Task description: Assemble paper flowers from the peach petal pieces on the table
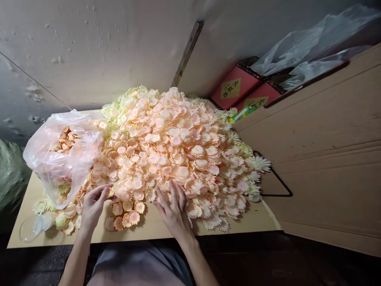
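Observation:
A big heap of pale pink and cream fabric flower petals covers a cardboard-topped table. My left hand is at the heap's near left edge, fingers curled and pinched on a flower piece. My right hand lies with fingers stretched out and spread on the heap's near edge, touching the flowers. A clear plastic bag partly filled with more flowers sits at the left of the heap, just above my left hand. Several loose pink-rimmed flowers lie between my hands.
A small clear plastic cup lies at the table's near left corner. Large cardboard sheets stand on the right. Red boxes and clear plastic sheeting are behind. A grey wall runs behind the table. A green sack sits at far left.

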### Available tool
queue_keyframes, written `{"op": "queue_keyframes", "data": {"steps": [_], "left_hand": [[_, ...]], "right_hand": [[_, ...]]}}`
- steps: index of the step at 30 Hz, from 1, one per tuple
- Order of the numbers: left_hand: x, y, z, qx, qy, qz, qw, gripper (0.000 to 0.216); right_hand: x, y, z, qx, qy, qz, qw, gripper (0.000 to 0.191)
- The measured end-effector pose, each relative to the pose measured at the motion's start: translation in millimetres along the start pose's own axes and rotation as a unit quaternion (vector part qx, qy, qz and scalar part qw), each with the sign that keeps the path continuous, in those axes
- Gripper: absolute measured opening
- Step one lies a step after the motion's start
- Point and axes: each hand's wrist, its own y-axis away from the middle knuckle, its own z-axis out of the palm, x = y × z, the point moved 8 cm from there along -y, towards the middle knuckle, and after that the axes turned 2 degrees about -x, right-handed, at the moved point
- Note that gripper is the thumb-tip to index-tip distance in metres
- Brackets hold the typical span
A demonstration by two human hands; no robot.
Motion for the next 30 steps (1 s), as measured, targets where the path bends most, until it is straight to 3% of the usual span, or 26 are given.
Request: {"op": "queue_keyframes", "data": {"steps": [6, 8, 10, 14, 18, 21, 25, 27, 30], "left_hand": [[11.4, -12.0, 23.4, -0.037, 0.043, 0.035, 0.998, 0.038], [13.4, -14.2, 28.1, -0.029, 0.017, 0.059, 0.998, 0.031], [14.0, -14.6, 34.7, -0.032, -0.027, 0.077, 0.996, 0.025], [20.5, -9.3, 51.8, -0.09, -0.066, 0.122, 0.986, 0.018], [38.4, 0.0, 51.4, -0.108, -0.076, 0.207, 0.969, 0.014], [45.6, 5.7, 40.8, -0.068, -0.039, 0.24, 0.968, 0.016], [50.3, 20.7, 24.8, 0.07, 0.013, 0.28, 0.957, 0.014], [54.3, 33.5, 27.3, 0.105, -0.004, 0.316, 0.943, 0.012], [62.3, 56.8, 38.6, 0.096, -0.067, 0.387, 0.915, 0.01]], "right_hand": [[0.8, -48.9, -29.9, 0.091, -0.059, 0.056, 0.992, 0.043], [-10.0, -57.5, -36.1, 0.091, -0.128, 0.058, 0.986, 0.034], [-28.3, -65.6, -31.6, 0.046, -0.239, 0.048, 0.969, 0.025], [-55.2, -72.6, -7.3, -0.038, -0.465, 0.124, 0.876, 0.022], [-60.6, -66.2, 17.3, -0.076, -0.577, 0.222, 0.782, 0.027], [-62.3, -55.8, 30.6, -0.082, -0.625, 0.26, 0.731, 0.031], [-62.6, -36.4, 39.5, -0.04, -0.644, 0.338, 0.686, 0.036], [-60.5, -32.4, 37.0, -0.012, -0.64, 0.364, 0.677, 0.037], [-47.8, -40.9, 26.9, 0.021, -0.617, 0.365, 0.696, 0.036]]}}
